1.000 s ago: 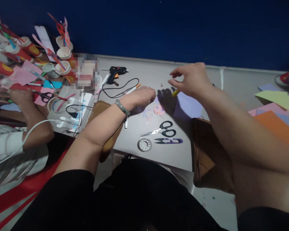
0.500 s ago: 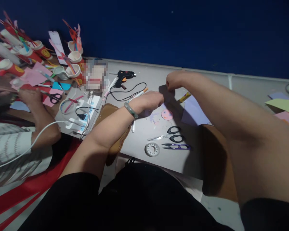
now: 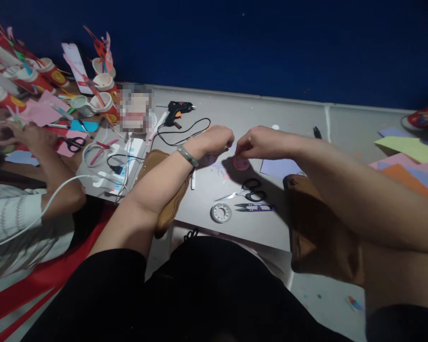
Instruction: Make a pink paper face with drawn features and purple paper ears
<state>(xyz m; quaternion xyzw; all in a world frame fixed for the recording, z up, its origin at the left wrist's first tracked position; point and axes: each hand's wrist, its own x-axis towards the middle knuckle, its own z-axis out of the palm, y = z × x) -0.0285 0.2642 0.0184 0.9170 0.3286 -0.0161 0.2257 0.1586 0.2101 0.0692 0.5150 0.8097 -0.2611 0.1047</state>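
Note:
My left hand (image 3: 217, 140), below a green bangle, is closed with its fingers curled under; what they hold, if anything, is hidden. My right hand (image 3: 258, 143) reaches in from the right, thumb and fingers pinched together at the top edge of a pink paper face disc (image 3: 241, 163). Whether the fingertips touch the disc or grip something small, I cannot make out. Small purple cut paper pieces (image 3: 219, 168) lie left of the disc. Nearer me are black-handled scissors (image 3: 253, 191), purple thread snips (image 3: 255, 207) and a white tape roll (image 3: 221, 213).
Behind my left hand lies a black glue gun (image 3: 178, 112) with its cord. A power strip (image 3: 130, 161) and cables are to the left, where a co-worker's hands (image 3: 32, 137) are busy. Paper cups (image 3: 105, 102) stand behind. Coloured paper sheets (image 3: 410, 166) lie at right.
My right hand has come nearer and slightly left, down to the pink disc. My left hand stays closed in about the same place. The view has shifted slightly.

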